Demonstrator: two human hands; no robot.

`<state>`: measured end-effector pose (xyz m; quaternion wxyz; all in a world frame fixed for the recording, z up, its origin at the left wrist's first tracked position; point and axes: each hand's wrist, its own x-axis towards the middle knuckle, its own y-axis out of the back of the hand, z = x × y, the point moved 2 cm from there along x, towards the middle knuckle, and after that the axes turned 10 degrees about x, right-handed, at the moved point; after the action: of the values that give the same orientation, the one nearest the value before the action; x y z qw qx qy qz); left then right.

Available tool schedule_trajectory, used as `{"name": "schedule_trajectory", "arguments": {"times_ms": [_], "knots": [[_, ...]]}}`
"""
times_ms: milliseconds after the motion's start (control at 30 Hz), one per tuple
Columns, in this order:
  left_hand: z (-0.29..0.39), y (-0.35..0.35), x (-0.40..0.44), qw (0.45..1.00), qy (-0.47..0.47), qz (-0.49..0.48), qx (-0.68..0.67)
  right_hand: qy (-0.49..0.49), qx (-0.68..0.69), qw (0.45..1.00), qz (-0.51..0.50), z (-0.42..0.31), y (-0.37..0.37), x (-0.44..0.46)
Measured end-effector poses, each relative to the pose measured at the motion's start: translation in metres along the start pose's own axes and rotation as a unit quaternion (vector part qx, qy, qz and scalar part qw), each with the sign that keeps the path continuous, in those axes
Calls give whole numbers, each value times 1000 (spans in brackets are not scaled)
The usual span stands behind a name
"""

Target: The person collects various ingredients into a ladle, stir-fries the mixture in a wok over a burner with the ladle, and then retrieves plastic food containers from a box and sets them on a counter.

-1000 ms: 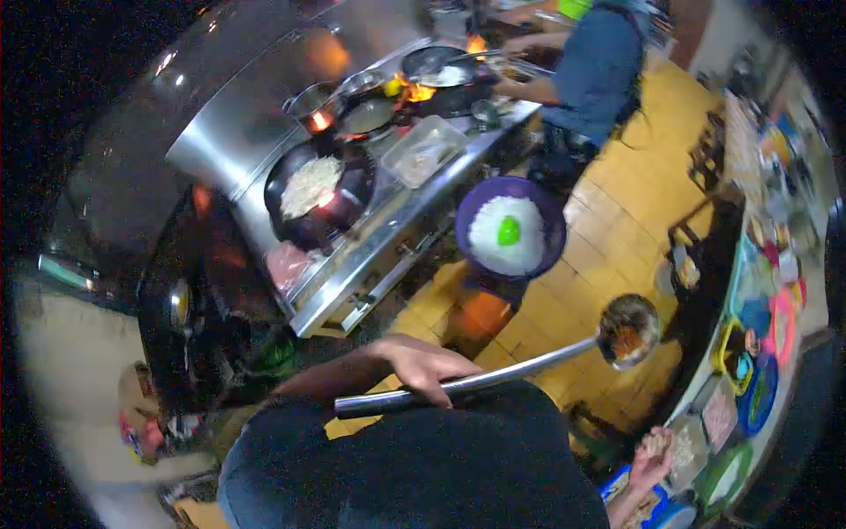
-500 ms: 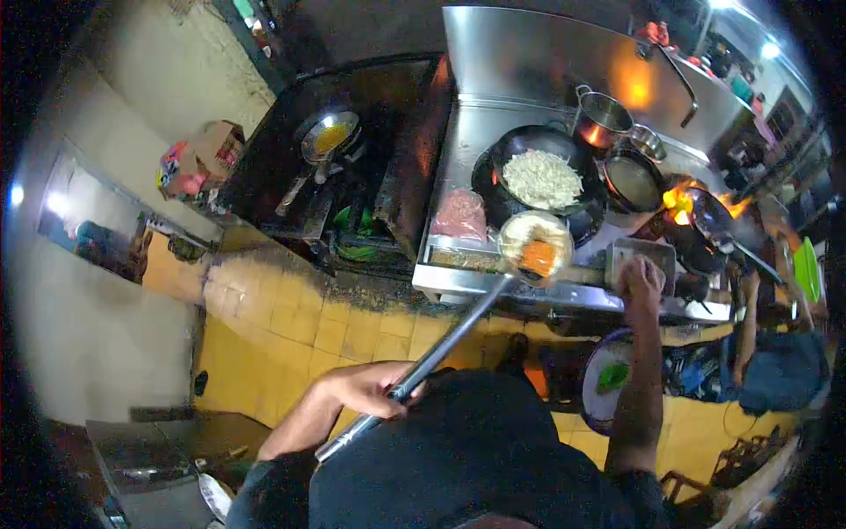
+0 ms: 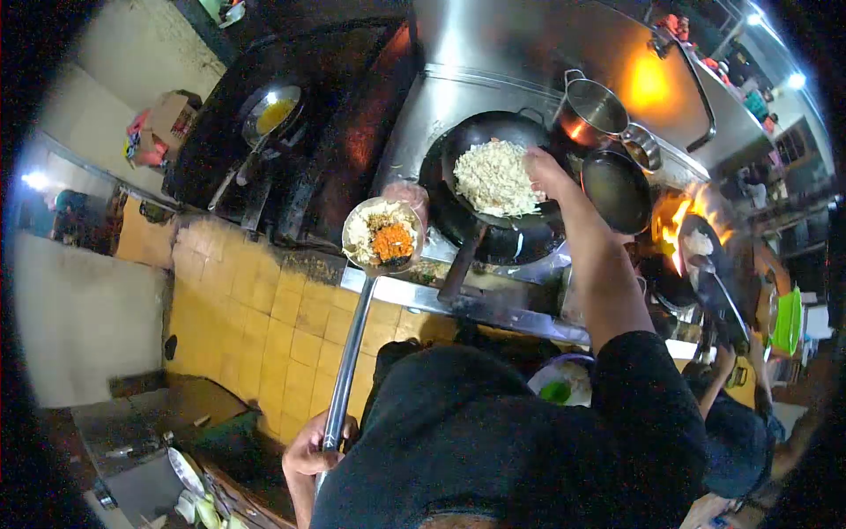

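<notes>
Over wok [image 3: 483, 132], right hand [image 3: 548, 174] beside shredded food [image 3: 495, 179], finger spread unclear; left hand [image 3: 313, 448], fingers curled round ladle handle [image 3: 354, 348].

Left hand [image 3: 314, 448]: fingers [image 3: 322, 460] curled closed, forearm [image 3: 300, 495] behind them. Right hand [image 3: 548, 174]: arm [image 3: 608, 264] outstretched, fingers partly hidden.
</notes>
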<state>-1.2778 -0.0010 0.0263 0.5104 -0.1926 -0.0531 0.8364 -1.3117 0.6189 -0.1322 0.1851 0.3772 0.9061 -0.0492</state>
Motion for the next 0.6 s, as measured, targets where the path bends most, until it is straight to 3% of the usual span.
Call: {"name": "schedule_trajectory", "arguments": {"times_ms": [67, 133, 267, 333, 367, 467, 500, 533, 600], "knots": [[-2, -2, 3, 1000, 1, 6, -19, -5, -25, 995, -91, 22, 12, 52], [-11, 0, 5, 997, 67, 19, 19, -4, -30, 998, -49, 15, 11, 56], [-6, -10, 22, 991, 110, 26, 78, 186, -85, 978, -32, 14, 12, 75], [-9, -11, 24, 988, 114, 41, 97, 197, -284, 936, 67, 19, 14, 94], [-6, -12, 27, 988, 111, 39, 102, 202, -281, 936, 71, 23, 14, 104], [1, -13, 36, 987, 107, 29, 115, 118, -231, 966, -15, 20, 8, 105], [-1, -15, 34, 991, 98, 46, 76, -2, -101, 995, 2, 19, 3, 97], [1, -14, 36, 992, 96, 53, 58, -2, -100, 995, 5, 12, 7, 95], [8, -11, 41, 991, 116, 49, 37, -37, -116, 987, -109, 9, 13, 94]]}}
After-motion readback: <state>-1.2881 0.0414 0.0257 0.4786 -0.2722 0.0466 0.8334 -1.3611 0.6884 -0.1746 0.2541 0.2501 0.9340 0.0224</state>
